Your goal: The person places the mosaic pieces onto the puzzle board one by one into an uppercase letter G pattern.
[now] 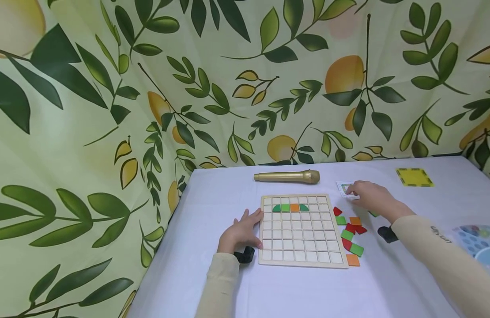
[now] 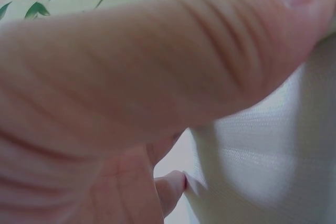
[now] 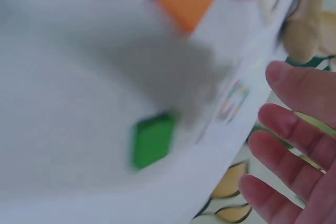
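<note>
A square wooden grid board (image 1: 295, 244) lies on the table, with a row of green and orange tiles (image 1: 290, 207) in its upper part. Fingers spread, my left hand (image 1: 241, 232) touches the board's left edge. My right hand (image 1: 374, 198) is over a small printed card (image 1: 342, 189) beyond the board's upper right corner. In the right wrist view its fingers (image 3: 289, 158) are loosely extended with nothing between them, and a green tile (image 3: 154, 140) lies on the tabletop nearby. The left wrist view is mostly filled by a finger (image 2: 147, 72).
Loose red, green and orange tiles (image 1: 347, 235) lie along the board's right side. Behind the board is a gold microphone (image 1: 286, 176). A yellow square (image 1: 414, 177) lies at the back right, and a blue patterned container (image 1: 473, 240) stands at the right edge. Leaf-printed cloth hangs behind the table.
</note>
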Action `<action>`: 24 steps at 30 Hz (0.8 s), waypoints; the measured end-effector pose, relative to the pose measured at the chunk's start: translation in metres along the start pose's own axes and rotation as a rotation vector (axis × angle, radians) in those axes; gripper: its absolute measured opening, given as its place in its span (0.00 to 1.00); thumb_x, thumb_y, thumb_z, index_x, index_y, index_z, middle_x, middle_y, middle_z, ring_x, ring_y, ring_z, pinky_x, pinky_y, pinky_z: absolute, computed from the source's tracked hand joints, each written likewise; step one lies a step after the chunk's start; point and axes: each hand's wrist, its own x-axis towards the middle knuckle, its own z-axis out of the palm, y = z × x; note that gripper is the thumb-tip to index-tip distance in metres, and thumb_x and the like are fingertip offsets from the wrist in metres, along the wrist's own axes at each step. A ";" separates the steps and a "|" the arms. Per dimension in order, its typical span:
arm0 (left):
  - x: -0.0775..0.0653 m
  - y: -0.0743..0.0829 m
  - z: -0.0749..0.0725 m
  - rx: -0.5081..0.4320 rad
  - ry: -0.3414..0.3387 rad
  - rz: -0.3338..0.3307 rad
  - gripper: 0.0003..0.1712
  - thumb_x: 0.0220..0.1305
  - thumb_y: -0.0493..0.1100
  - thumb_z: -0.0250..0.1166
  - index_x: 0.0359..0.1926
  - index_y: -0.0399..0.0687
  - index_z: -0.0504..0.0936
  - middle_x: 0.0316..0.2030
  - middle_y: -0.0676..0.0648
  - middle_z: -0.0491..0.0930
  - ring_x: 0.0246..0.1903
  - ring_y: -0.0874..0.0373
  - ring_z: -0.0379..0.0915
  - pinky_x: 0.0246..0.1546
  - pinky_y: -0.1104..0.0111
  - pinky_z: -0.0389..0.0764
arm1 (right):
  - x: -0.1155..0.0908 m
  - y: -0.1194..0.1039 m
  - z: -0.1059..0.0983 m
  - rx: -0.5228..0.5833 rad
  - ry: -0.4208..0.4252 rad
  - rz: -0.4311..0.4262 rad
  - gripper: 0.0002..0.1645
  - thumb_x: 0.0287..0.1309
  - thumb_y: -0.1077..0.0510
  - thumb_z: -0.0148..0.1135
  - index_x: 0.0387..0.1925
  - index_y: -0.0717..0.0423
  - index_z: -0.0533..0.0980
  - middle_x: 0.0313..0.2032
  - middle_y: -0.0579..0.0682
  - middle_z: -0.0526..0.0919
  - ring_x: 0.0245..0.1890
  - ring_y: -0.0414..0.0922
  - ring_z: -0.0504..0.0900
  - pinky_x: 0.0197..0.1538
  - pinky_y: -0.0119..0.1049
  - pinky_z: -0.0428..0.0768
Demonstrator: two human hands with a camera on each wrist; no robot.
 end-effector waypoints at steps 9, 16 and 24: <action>0.000 0.002 0.002 -0.019 -0.006 -0.011 0.62 0.32 0.46 0.78 0.70 0.53 0.54 0.71 0.55 0.46 0.70 0.48 0.27 0.63 0.40 0.36 | -0.024 0.035 0.008 0.025 -0.136 0.039 0.27 0.36 0.62 0.74 0.44 0.63 0.78 0.37 0.57 0.77 0.37 0.54 0.74 0.44 0.53 0.77; -0.003 0.004 0.001 -0.026 0.005 -0.009 0.62 0.31 0.45 0.78 0.70 0.52 0.55 0.71 0.54 0.47 0.70 0.47 0.29 0.63 0.40 0.36 | -0.029 0.043 0.012 -0.011 -0.145 0.018 0.22 0.37 0.64 0.74 0.39 0.60 0.77 0.34 0.53 0.75 0.35 0.51 0.74 0.44 0.54 0.77; -0.004 0.003 0.001 -0.025 0.005 -0.002 0.62 0.31 0.46 0.78 0.70 0.52 0.55 0.71 0.54 0.47 0.70 0.47 0.29 0.63 0.40 0.37 | -0.025 0.037 0.011 -0.009 -0.142 0.040 0.19 0.41 0.59 0.72 0.36 0.63 0.77 0.28 0.49 0.75 0.30 0.46 0.71 0.40 0.47 0.79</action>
